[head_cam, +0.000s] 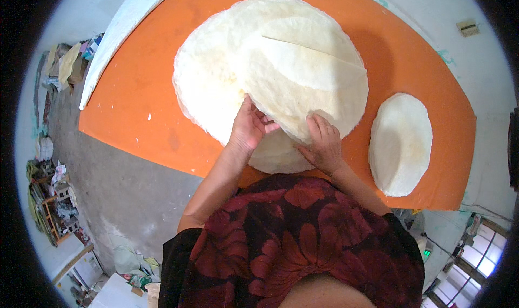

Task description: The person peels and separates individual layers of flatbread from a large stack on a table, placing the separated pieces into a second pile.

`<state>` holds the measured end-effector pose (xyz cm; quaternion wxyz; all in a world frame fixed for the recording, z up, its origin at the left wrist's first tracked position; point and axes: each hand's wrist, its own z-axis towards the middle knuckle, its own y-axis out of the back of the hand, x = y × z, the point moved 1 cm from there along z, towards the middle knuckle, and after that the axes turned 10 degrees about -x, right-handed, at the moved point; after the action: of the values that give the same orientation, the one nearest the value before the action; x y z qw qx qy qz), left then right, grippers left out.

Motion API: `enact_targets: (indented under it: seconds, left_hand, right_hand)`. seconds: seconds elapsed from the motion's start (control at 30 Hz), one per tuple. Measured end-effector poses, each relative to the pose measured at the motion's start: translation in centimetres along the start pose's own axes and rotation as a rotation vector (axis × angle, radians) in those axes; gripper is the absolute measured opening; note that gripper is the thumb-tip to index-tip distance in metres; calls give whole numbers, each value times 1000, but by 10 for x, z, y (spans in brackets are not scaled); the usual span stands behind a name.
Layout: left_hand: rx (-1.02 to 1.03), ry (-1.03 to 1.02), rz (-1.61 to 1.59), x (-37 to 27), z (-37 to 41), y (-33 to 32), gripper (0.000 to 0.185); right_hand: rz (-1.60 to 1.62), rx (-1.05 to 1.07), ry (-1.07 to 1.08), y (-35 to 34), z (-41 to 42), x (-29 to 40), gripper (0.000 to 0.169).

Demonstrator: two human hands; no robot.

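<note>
A large rounded stack of thin off-white sheets (211,69) lies on an orange table; whether they are flatbread or another material I cannot tell. My left hand (252,125) holds the near left edge of a folded upper sheet (279,101), its thumb on top and its fingers partly beneath. Farther right, my right hand (323,142) grips the same sheet's near edge, fingertips resting on top. Below both hands, a paler rounded part (279,156) reaches towards my body. Its join with the stack is hidden.
An oval stack of similar sheets (401,146) lies at the right of the orange table (162,121). A long white curved object (121,36) runs along the table's left far edge. Boxes, bags and hollow blocks stand along the wall at left, beyond the grey floor (121,190).
</note>
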<state>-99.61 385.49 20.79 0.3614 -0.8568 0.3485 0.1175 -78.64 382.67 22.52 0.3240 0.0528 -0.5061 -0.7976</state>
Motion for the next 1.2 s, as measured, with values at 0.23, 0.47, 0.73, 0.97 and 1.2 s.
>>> enact_targets:
  seconds: [0.23, 0.47, 0.73, 0.97, 1.2]
  left_hand:
    - [-231, 49, -133, -27, 27, -4, 72]
    - [-360, -133, 95, -42, 55, -23, 32]
    - [-338, -171, 163, -40, 54, -22, 15]
    - [-224, -179, 170, -33, 52, -19, 15]
    - [-150, -219, 165, -24, 50, -10, 19]
  right_hand:
    - [349, 377, -395, 15, 44, -47, 33]
    - [571, 546, -801, 40, 114, -85, 28]
    - [149, -7, -400, 167, 270, -78, 35]
    - [-287, -57, 205, 45, 221, -36, 16]
    - [-206, 137, 191, -73, 120, 10, 22]
